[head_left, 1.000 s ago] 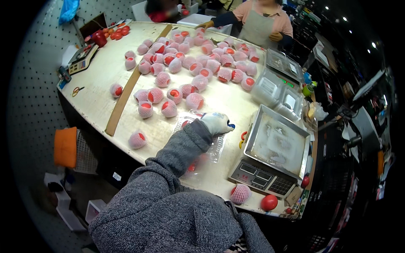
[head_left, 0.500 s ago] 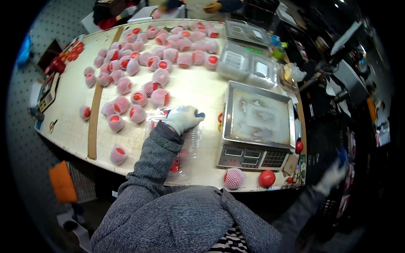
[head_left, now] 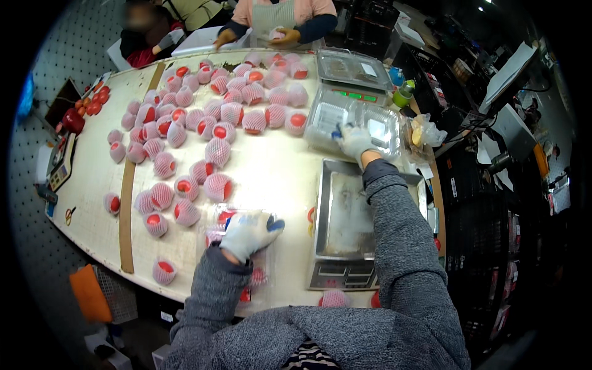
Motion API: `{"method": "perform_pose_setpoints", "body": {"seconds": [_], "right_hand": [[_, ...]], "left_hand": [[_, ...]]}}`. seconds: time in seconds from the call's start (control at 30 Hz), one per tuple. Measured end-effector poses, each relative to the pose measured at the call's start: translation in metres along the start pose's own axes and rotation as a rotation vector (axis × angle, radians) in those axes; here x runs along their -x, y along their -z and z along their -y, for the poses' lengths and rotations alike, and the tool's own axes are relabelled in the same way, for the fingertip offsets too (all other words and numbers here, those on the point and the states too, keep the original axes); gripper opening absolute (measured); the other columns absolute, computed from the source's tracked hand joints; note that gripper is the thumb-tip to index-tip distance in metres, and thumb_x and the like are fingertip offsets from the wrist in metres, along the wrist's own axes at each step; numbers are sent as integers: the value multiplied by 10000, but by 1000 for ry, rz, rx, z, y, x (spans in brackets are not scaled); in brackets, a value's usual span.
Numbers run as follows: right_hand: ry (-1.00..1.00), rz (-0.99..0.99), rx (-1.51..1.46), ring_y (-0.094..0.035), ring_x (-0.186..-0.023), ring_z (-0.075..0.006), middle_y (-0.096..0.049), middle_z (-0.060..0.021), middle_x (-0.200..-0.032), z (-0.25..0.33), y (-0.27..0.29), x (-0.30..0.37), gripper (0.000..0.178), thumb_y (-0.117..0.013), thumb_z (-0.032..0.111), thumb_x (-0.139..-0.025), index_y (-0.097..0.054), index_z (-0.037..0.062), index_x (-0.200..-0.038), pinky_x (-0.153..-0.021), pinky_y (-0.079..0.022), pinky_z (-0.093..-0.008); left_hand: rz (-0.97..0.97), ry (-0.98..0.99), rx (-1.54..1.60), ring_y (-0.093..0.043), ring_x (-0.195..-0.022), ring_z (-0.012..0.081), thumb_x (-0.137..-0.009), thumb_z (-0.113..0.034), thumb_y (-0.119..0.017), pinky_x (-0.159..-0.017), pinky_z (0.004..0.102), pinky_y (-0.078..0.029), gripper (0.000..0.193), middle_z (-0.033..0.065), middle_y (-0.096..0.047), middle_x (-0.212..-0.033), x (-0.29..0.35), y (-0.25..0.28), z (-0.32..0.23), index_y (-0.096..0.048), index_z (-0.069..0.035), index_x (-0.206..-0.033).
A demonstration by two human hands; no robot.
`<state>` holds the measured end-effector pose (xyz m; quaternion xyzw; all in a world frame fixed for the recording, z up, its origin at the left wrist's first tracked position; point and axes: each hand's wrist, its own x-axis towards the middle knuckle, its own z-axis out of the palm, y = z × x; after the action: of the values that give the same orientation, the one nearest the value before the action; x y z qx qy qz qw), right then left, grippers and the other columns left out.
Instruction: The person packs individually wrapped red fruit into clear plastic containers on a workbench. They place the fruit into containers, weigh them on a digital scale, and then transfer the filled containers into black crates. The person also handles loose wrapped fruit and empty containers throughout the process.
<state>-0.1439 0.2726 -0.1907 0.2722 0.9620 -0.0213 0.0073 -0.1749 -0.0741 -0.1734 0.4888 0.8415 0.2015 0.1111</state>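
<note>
My left hand point(head_left: 246, 233), in a white glove with blue fingertips, rests flat on a clear plastic container point(head_left: 217, 219) holding red fruits in pink foam nets. My right hand point(head_left: 356, 140), gloved the same way, reaches past the scale and grips the edge of an empty clear plastic clamshell container point(head_left: 370, 123). Between my arms sits a digital scale point(head_left: 348, 216) with a bare steel pan. Many netted red fruits point(head_left: 216, 151) lie spread over the white table point(head_left: 277, 172).
A second scale point(head_left: 348, 71) with a clear tray stands at the far right. Across the table a person in an apron point(head_left: 277, 21) holds a netted fruit; another person point(head_left: 145, 31) sits beside them. A wooden strip point(head_left: 127, 203) runs along the left. An orange crate point(head_left: 89, 295) is below the table edge.
My right hand has come into view and reached forward over the scale to the empty clamshell. My left hand has stayed on the filled container. The view has tilted upward.
</note>
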Motion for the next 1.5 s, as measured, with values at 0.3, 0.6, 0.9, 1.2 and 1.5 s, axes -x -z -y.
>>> {"method": "perform_pose_setpoints", "body": {"seconds": [0.3,0.6,0.9,1.2,1.5], "right_hand": [[103,-50,-47,-537,-1027,-255,-626,-82,-1021,-25,-36,-19,261,-527,244,-819,-632,151,-1038,-999,-286,-393],[-313,-489,-1309,-596,-673,-215,-628,-110,-766,-86,-46,-18,169,-496,80,-860,-620,-10,-931,-627,-469,-327],[412,-27,98,-574,-850,-253,-627,-90,-841,18,114,179,152,-599,140,-728,-664,124,-864,-875,-402,-415],[216,-270,-152,-507,-1072,-342,-594,-154,-1090,59,50,294,365,-601,221,-784,-600,36,-1098,-1003,-316,-426],[213,-199,-953,-591,-929,-227,-626,-152,-1022,144,44,317,461,-611,352,-812,-589,-14,-1091,-830,-452,-340]], "left_hand": [[119,44,28,-609,-658,304,-795,-374,-568,-635,395,-478,338,152,-620,-697,-5,13,-6,-632,-48,-731],[113,28,14,-616,-685,312,-801,-406,-551,-643,401,-478,370,161,-625,-718,-6,7,-6,-639,-51,-747],[-56,-28,10,-613,-780,320,-804,-437,-524,-721,406,-471,413,168,-630,-805,9,-10,19,-630,-41,-852],[-511,-465,505,-541,-966,330,-732,-350,-638,-880,408,-414,458,178,-539,-1066,59,50,-21,-562,-18,-1038],[-752,13,441,-564,-971,314,-727,-138,-671,-850,353,-458,382,196,-548,-1089,210,69,54,-571,22,-1058]]}}
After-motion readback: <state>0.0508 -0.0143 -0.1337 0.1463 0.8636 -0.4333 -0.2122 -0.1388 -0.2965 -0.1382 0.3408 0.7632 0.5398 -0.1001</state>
